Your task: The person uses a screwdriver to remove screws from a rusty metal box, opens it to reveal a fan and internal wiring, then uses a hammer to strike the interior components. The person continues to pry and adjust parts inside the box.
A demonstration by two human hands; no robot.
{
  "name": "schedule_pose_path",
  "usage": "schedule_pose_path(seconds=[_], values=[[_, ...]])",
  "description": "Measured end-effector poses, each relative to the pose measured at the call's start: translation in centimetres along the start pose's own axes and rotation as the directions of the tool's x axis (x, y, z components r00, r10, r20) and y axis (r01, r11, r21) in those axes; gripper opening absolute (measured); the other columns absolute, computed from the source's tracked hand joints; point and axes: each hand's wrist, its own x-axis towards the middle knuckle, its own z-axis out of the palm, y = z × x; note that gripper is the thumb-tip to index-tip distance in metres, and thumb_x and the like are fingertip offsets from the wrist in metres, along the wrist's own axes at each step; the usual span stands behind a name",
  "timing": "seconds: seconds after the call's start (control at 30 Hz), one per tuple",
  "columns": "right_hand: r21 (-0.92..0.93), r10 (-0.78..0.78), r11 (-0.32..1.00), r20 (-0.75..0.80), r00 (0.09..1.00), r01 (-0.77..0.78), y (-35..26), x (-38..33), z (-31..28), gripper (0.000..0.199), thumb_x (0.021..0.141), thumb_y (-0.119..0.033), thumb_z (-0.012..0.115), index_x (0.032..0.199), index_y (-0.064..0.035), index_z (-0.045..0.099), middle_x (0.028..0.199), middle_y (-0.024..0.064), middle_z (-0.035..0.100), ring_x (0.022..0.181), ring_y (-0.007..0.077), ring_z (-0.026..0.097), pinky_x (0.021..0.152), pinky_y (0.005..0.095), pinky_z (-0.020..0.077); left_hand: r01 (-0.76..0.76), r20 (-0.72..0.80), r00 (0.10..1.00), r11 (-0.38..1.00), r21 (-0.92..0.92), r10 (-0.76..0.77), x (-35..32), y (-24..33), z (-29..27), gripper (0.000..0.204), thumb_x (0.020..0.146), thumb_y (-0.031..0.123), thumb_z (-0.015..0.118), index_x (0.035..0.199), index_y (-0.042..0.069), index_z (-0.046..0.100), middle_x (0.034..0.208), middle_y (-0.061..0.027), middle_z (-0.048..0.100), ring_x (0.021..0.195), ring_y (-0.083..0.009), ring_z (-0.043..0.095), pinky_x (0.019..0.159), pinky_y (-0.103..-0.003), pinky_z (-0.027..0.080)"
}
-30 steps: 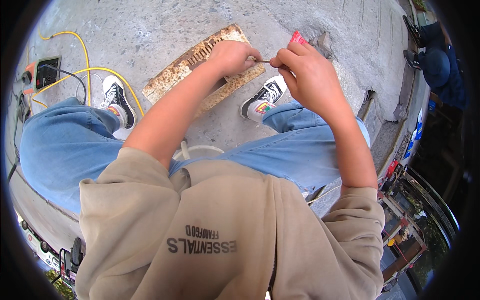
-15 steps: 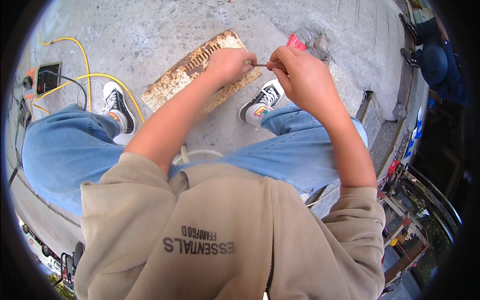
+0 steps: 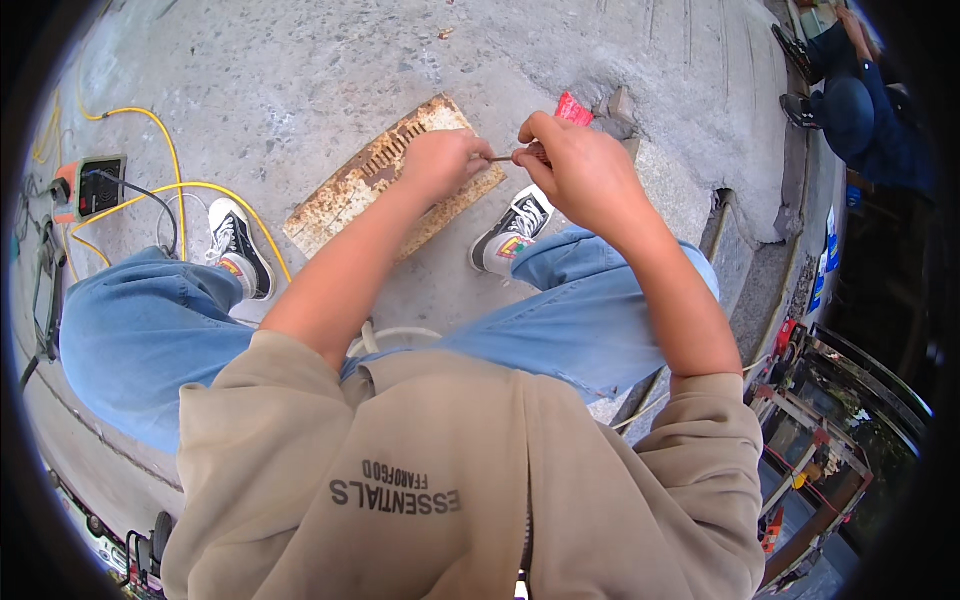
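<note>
My right hand (image 3: 590, 178) is closed around the reddish-brown handle of a slim tool that looks like a screwdriver (image 3: 502, 158). Its thin dark shaft points left, toward my left hand (image 3: 442, 165), whose thumb and fingers pinch together at the far end. Whatever sits at that tip is hidden by the fingers. Both hands are above a rusty, cream-coloured metal panel (image 3: 335, 208) with a row of slots, which lies tilted on the concrete between my shoes.
An orange-and-grey electrical box (image 3: 90, 188) with a dark cable stands at left, near a looping yellow hose (image 3: 165, 105). A red scrap (image 3: 573, 108) and broken stones (image 3: 620, 103) lie beyond my right hand. Another person (image 3: 850, 110) is at upper right; a metal frame (image 3: 815, 480) stands at lower right.
The whole view has shifted a little, so the ground and panel sit lower in the picture. My hands keep nearly the same hold on the tool, close together above the panel.
</note>
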Motion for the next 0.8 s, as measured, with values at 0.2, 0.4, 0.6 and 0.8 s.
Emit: schedule_pose_path(seconds=[0.2, 0.4, 0.6, 0.8], values=[[0.105, -0.108, 0.988, -0.048, 0.993, 0.112, 0.5, -0.3, 0.1, 0.020, 0.084, -0.010, 0.070, 0.099, -0.0041, 0.058, 0.090, 0.0087, 0.070, 0.086, 0.0265, 0.069, 0.071, 0.0397, 0.0524, 0.042, 0.053, 0.998, 0.999, -0.004, -0.042, 0.2, 0.7, -0.4, 0.016, 0.087, 0.035, 0.067, 0.099, 0.025, 0.073, 0.093, -0.0041, 0.069, 0.089, -0.0268, 0.067, 0.073, -0.041, 0.052], [-0.037, 0.221, 0.975, 0.132, 0.966, -0.218, -0.6, 0.4, -0.3, 0.020, 0.086, -0.012, 0.069, 0.101, -0.0049, 0.057, 0.087, 0.0101, 0.070, 0.085, 0.0295, 0.068, 0.071, 0.0412, 0.0522, 0.004, 0.033, 0.999, 0.999, 0.034, -0.006, -0.1, 0.3, -0.2, 0.017, 0.088, 0.036, 0.067, 0.101, 0.027, 0.073, 0.090, -0.0042, 0.068, 0.087, -0.0283, 0.066, 0.073, -0.041, 0.052], [0.059, -0.130, 0.989, -0.061, 0.990, 0.133, 0.3, -0.6, 0.4, 0.015, 0.088, -0.012, 0.067, 0.099, -0.0063, 0.059, 0.086, 0.0105, 0.069, 0.082, 0.0318, 0.066, 0.069, 0.0426, 0.0515, 0.052, -0.037, 0.998, 0.998, 0.022, -0.051, -0.1, 0.6, 0.2, 0.017, 0.086, 0.036, 0.071, 0.100, 0.026, 0.073, 0.086, -0.0039, 0.067, 0.080, -0.0279, 0.065, 0.067, -0.041, 0.051], [0.051, 0.161, 0.985, 0.062, 0.985, -0.165, 0.0, -0.3, 0.6, 0.012, 0.085, -0.007, 0.065, 0.095, -0.0062, 0.059, 0.089, 0.0094, 0.067, 0.083, 0.0327, 0.066, 0.069, 0.0424, 0.0518, -0.049, -0.056, 0.997, 0.998, 0.047, 0.052, 0.0, 0.1, 0.1, 0.019, 0.085, 0.036, 0.072, 0.101, 0.025, 0.072, 0.088, -0.0035, 0.068, 0.082, -0.0276, 0.066, 0.069, -0.041, 0.051]])
